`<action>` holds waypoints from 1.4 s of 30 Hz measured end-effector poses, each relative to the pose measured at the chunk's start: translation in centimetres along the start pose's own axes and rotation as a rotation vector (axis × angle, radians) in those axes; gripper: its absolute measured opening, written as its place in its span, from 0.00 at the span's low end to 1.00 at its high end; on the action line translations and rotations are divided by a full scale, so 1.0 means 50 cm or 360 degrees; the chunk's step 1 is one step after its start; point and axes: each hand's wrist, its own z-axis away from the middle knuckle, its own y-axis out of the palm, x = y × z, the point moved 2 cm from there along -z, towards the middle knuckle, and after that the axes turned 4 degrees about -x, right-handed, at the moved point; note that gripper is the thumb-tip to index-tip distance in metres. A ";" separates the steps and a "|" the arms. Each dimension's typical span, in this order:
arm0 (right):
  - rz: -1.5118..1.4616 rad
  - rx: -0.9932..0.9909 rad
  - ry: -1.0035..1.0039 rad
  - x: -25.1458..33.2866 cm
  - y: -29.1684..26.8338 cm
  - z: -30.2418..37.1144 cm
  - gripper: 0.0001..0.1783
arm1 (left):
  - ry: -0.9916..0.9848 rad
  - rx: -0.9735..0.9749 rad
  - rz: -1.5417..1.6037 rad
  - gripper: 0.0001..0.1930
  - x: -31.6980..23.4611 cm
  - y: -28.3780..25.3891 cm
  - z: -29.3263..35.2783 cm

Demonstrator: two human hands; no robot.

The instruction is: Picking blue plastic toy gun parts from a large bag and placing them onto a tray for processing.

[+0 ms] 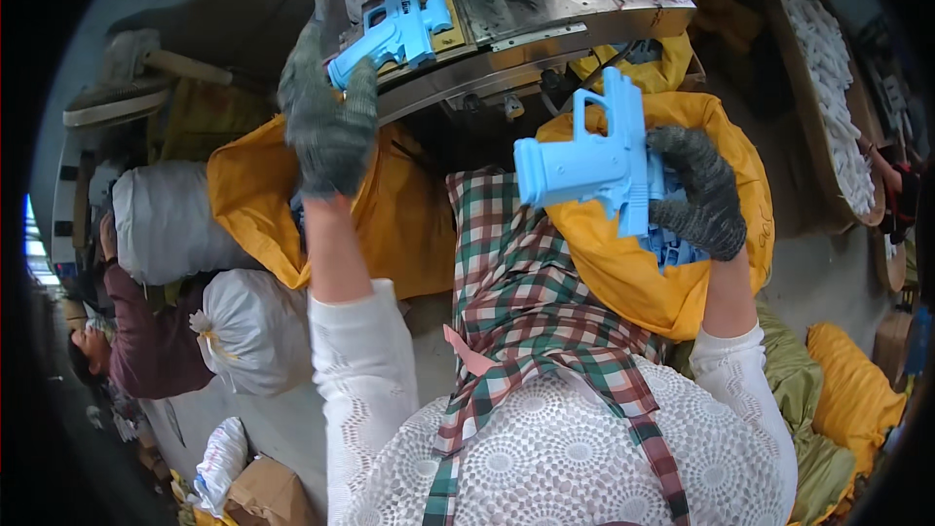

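Observation:
My right hand (703,190), in a dark grey knit glove, grips a light-blue plastic toy pistol (594,151) by its right side, thumb below and fingers above. It is held over an open yellow sack (672,297) with more blue pieces (679,251) inside. Another light-blue toy pistol (397,27) lies on the machine's fixture, with dark marking on its upper side. My left hand (333,122), gloved the same way, is at that pistol's grip end, thumb and fingers apart on either side of it. Whether they touch it I cannot tell.
The machine's metal bed (531,0) spans the top, ink-stained. A second yellow sack (258,200) stands below my left hand. White sacks (248,331) and a person in a maroon sleeve (156,336) are at left. A long tray of white pieces (828,88) stands at right.

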 end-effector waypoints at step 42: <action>0.1131 -0.0296 0.1561 -0.616 0.015 0.193 0.29 | -0.0418 0.2106 0.0269 0.26 0.000 0.032 0.330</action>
